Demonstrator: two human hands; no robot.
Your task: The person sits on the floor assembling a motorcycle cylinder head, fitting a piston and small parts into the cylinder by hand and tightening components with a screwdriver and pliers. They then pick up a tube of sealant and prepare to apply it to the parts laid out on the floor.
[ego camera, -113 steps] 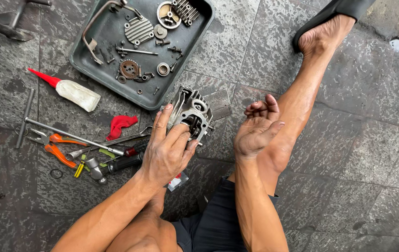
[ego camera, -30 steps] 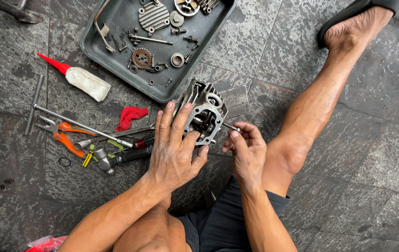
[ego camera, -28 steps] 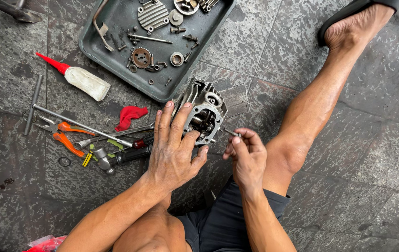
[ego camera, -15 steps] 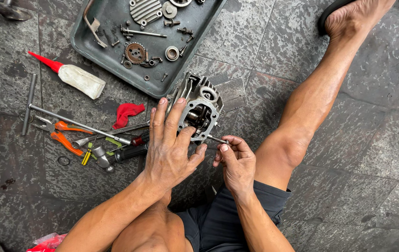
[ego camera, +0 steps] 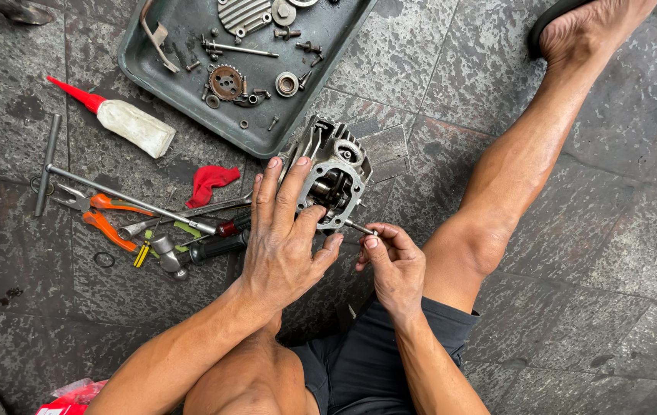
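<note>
A grey metal engine cylinder head (ego camera: 337, 167) rests on the stone floor between my legs. My left hand (ego camera: 286, 234) lies over its near left side, fingers spread and pressing on the casting. My right hand (ego camera: 391, 261) pinches a thin metal pin (ego camera: 359, 227) between thumb and fingertips; the pin's far end touches the lower right edge of the head.
A dark tray (ego camera: 151, 65) with several small engine parts lies beyond the head. To the left are a white squeeze bottle with red tip (ego camera: 124, 119), a red rag (ego camera: 211, 181), a T-handle wrench (ego camera: 105, 192), orange pliers (ego camera: 109, 223) and other hand tools. My right leg (ego camera: 528, 161) stretches out on the right.
My right hand came down from the raised position and moved in to the lower right of the head with the pin. My left hand stayed on the casting.
</note>
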